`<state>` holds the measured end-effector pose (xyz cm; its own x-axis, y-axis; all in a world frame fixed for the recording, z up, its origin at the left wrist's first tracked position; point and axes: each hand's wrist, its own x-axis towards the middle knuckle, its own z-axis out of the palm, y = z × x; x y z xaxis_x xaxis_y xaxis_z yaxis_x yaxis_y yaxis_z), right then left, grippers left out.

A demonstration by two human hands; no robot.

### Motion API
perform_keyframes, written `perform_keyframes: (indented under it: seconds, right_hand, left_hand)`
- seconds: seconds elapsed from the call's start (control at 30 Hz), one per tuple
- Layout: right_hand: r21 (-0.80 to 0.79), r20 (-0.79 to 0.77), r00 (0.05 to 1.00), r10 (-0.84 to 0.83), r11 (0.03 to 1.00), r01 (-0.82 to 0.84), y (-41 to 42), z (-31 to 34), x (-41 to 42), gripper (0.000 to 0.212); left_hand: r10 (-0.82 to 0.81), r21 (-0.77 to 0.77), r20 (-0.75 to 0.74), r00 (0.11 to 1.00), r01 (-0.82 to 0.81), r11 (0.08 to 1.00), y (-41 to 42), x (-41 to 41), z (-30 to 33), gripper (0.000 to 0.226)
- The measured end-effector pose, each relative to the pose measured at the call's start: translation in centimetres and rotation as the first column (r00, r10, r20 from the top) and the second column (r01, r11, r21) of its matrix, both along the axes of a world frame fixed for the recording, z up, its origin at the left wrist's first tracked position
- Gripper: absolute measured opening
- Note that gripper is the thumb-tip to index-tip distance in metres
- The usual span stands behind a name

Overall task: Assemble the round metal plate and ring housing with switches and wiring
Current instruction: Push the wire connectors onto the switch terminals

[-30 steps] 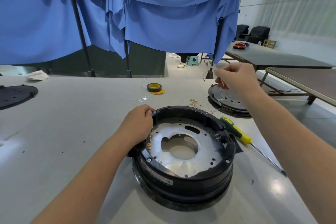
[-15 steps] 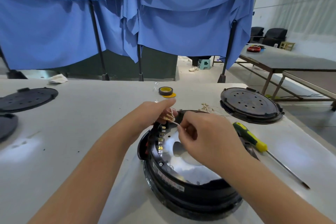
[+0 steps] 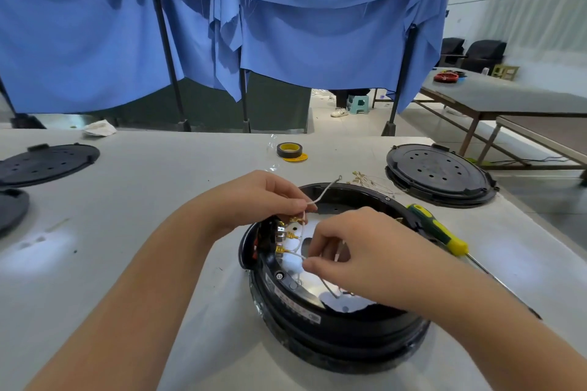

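The black ring housing [image 3: 333,330] stands on the white table in front of me, with the shiny round metal plate [image 3: 305,284] inside it. Gold switch terminals [image 3: 287,235] line its left inner wall. My left hand [image 3: 263,197] pinches a white wire [image 3: 324,190] above those terminals; the wire's free end sticks up behind. My right hand [image 3: 355,251] hovers over the plate and pinches another thin white wire that runs to a lower terminal. The plate's middle is hidden by my right hand.
A green and yellow screwdriver [image 3: 440,230] lies right of the housing. A black perforated lid [image 3: 440,173] sits at the back right, two more dark discs [image 3: 47,163] at the left. A tape roll [image 3: 289,150] and loose wires [image 3: 365,179] lie behind the housing.
My right hand came back from the far right with a wire and now works over the housing. My left hand left the rim and pinches a wire at the terminals.
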<state>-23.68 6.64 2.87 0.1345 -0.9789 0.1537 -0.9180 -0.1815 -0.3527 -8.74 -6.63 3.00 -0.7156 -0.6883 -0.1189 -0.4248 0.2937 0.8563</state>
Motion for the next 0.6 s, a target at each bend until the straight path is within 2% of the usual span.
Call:
perform_keyframes:
  seconds: [0.07,0.17,0.23,0.33,0.47,0.6]
  right_hand:
    - [0.011,0.076,0.997,-0.007,1.000,0.006,-0.2,0.3,-0.6,0.015]
    - [-0.102,0.197,0.979,-0.049,0.992,0.070,-0.7,0.4,-1.6,0.005]
    - [-0.151,0.237,0.970,-0.057,0.984,0.095,-1.1,-0.1,-1.7,0.009]
    - [-0.120,0.210,0.975,-0.067,0.988,0.094,-1.8,-1.3,-1.4,0.017]
    - [-0.069,0.269,0.957,-0.113,0.988,0.136,-2.5,-2.8,-1.4,0.020]
    - [-0.030,0.312,0.942,-0.126,0.989,0.143,-3.0,-3.4,-1.6,0.021]
  left_hand:
    - [-0.027,-0.032,0.053,0.998,0.029,0.999,0.3,-0.1,0.1,0.017]
    - [-0.056,-0.089,0.142,0.988,0.069,0.994,0.7,-0.4,0.2,0.021]
    - [-0.068,-0.117,0.181,0.981,0.091,0.989,0.9,-0.5,0.1,0.020]
    - [-0.066,-0.145,0.183,0.981,0.093,0.985,1.0,-0.6,-0.1,0.020]
    - [-0.065,-0.273,0.182,0.981,0.114,0.955,1.0,-0.9,-0.3,0.021]
    - [-0.085,-0.300,0.153,0.985,0.128,0.945,0.9,-1.1,-0.7,0.013]
